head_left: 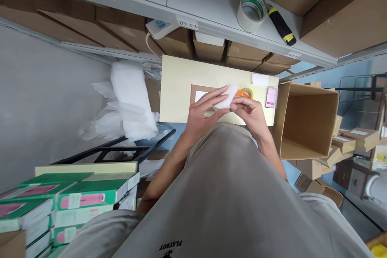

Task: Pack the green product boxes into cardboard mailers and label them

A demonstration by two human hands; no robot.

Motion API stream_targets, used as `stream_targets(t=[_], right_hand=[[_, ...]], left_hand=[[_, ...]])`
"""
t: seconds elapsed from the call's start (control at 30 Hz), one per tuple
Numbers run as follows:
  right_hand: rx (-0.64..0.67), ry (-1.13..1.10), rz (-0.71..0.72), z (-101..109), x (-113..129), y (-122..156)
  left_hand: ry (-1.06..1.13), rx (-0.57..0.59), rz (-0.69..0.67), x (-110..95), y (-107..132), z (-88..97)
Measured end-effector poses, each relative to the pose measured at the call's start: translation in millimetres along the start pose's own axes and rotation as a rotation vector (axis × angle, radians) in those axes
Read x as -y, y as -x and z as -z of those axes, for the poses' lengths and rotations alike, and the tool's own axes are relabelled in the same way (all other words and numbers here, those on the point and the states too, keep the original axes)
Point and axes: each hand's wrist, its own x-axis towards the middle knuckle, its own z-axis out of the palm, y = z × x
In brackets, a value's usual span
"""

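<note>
Both my hands meet over a small pale yellow table [175, 88], holding a white foam-like wrapped piece [227, 96] between them. My left hand [202, 113] has its fingers stretched along the piece's underside and left edge. My right hand [249, 113] pinches its right end with curled fingers. Under my hands a brown cardboard parcel [196, 91] with a white label lies on the table. An orange tape dispenser [246, 93] shows just behind my right hand.
An open empty cardboard box [305, 123] stands right of the table. A pile of white foam wrap [128, 100] lies to the left. Green and pink boxes [69, 201] are stacked lower left. A shelf above holds a tape roll [251, 11], a black-yellow knife [281, 26], cartons.
</note>
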Motion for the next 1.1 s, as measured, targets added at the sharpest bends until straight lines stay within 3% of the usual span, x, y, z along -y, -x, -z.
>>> stream_targets(t=[0.3,0.63,0.93,1.1], right_hand=[[0.035,0.055,0.113,1,1,1],[0.043,0.09,0.124,8,-5,-2],[0.013,0.09,0.108,14,-11,1],[0.006,0.093,0.109,15,-13,-2]], left_hand=[[-0.034,0.022,-0.03,-4,-4,3.5],[0.036,0.101,0.111,-15,-1,-4.2],[0.09,0.03,0.178,-25,-3,-18.7],[0.084,0.048,0.202,-29,-3,-20.4]])
